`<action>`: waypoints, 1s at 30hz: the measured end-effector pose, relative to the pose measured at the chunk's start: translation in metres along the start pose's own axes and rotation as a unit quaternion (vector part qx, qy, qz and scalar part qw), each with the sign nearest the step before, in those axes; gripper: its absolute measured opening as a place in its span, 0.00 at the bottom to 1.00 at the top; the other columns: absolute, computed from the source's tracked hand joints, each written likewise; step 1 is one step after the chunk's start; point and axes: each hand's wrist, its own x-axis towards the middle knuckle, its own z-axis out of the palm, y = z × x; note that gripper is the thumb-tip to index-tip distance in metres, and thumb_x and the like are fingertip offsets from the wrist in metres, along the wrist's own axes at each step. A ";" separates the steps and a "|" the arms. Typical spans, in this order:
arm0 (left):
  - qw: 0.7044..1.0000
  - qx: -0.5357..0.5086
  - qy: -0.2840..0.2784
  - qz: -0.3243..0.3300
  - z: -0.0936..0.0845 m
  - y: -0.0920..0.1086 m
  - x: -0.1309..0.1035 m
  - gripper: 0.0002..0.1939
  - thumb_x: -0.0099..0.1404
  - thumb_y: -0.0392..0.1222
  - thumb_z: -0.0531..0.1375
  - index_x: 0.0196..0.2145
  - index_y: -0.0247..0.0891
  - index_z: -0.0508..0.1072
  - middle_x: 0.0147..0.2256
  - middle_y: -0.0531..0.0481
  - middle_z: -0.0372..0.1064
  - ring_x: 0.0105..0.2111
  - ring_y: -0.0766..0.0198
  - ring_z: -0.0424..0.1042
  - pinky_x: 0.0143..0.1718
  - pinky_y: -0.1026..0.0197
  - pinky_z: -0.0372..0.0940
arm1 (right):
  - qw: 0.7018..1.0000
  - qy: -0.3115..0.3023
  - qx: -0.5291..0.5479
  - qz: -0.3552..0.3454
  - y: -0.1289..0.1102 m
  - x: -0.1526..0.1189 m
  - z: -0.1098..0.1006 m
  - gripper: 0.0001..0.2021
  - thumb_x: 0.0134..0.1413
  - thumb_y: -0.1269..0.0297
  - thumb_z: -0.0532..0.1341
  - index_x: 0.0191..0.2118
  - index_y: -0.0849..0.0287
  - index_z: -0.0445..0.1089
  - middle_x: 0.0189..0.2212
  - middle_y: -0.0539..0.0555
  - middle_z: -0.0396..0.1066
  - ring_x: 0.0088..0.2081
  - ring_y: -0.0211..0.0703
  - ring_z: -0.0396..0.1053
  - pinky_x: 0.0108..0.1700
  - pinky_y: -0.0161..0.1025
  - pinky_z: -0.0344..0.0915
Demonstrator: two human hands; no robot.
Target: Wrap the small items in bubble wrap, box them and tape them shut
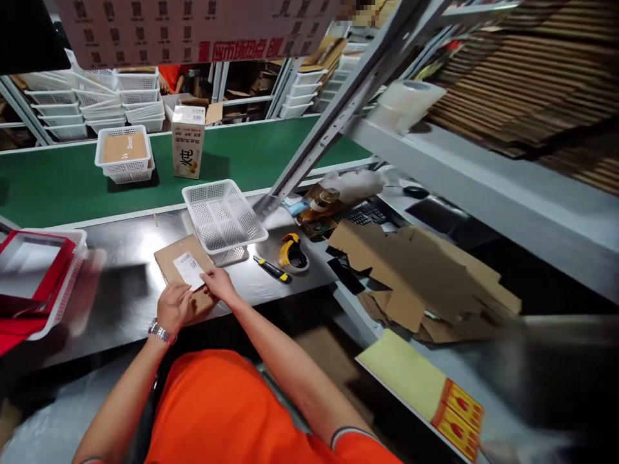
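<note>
A flat brown cardboard box (171,258) lies near the front edge of the metal table, with a white printed label (189,270) on its top. The fingers of my right hand (217,283) are pinched at the label's right edge. My left hand (175,307), with a metal watch on the wrist, rests at the box's near left side, fingers bent together by the label's lower edge; what they grip is too small to tell. Behind the box stands a white mesh basket (225,216). A black and yellow cutter (272,269) and a yellow tape dispenser (293,253) lie to the right.
A green conveyor (251,151) runs behind the table, carrying a basket with a brown box (126,147) and a tall carton (187,142). Red boxes (33,270) sit at left. A slanted metal post (333,122) and a shelf (483,187) rise at right, above flattened cardboard (416,277).
</note>
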 end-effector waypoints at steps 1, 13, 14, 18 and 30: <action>0.999 0.041 -0.006 0.018 -0.001 -0.007 0.012 0.16 0.80 0.56 0.66 0.45 0.45 0.91 0.55 0.33 0.88 0.62 0.38 0.83 0.75 0.31 0.73 | 0.999 0.020 -0.050 0.007 0.000 0.000 0.000 0.13 0.71 0.60 0.75 0.33 0.53 0.76 0.18 0.47 0.74 0.24 0.44 0.76 0.33 0.36 0.69; 0.947 0.293 -0.104 0.076 -0.003 -0.037 0.079 0.35 0.74 0.43 0.78 0.74 0.29 0.80 0.81 0.22 0.65 0.85 0.16 0.56 0.84 0.10 0.46 | 0.929 0.041 -0.364 0.049 0.002 0.014 -0.041 0.22 0.66 0.41 0.80 0.43 0.58 0.87 0.50 0.75 0.89 0.60 0.73 0.85 0.60 0.53 0.75; 0.945 0.300 -0.102 0.080 0.002 -0.032 0.085 0.35 0.77 0.42 0.75 0.75 0.25 0.77 0.82 0.19 0.64 0.85 0.16 0.55 0.83 0.10 0.44 | 0.927 0.058 -0.367 0.053 0.010 0.011 -0.051 0.22 0.66 0.40 0.80 0.42 0.57 0.86 0.50 0.73 0.89 0.59 0.72 0.85 0.60 0.53 0.75; 0.942 0.303 -0.136 0.060 0.045 -0.005 0.091 0.40 0.81 0.44 0.68 0.80 0.14 0.68 0.84 0.12 0.53 0.87 0.20 0.50 0.87 0.19 0.42 | 0.950 0.153 -0.268 0.044 0.059 -0.013 -0.077 0.16 0.68 0.46 0.76 0.45 0.55 0.83 0.46 0.65 0.89 0.52 0.63 0.86 0.56 0.50 0.76; 0.942 0.245 -0.217 0.069 0.026 -0.022 0.084 0.52 0.78 0.70 0.69 0.76 0.16 0.71 0.82 0.10 0.58 0.86 0.22 0.56 0.87 0.30 0.52 | 0.955 0.225 0.132 0.143 0.201 -0.096 -0.060 0.24 0.48 0.34 0.73 0.37 0.48 0.75 0.35 0.62 0.79 0.30 0.55 0.76 0.26 0.47 0.67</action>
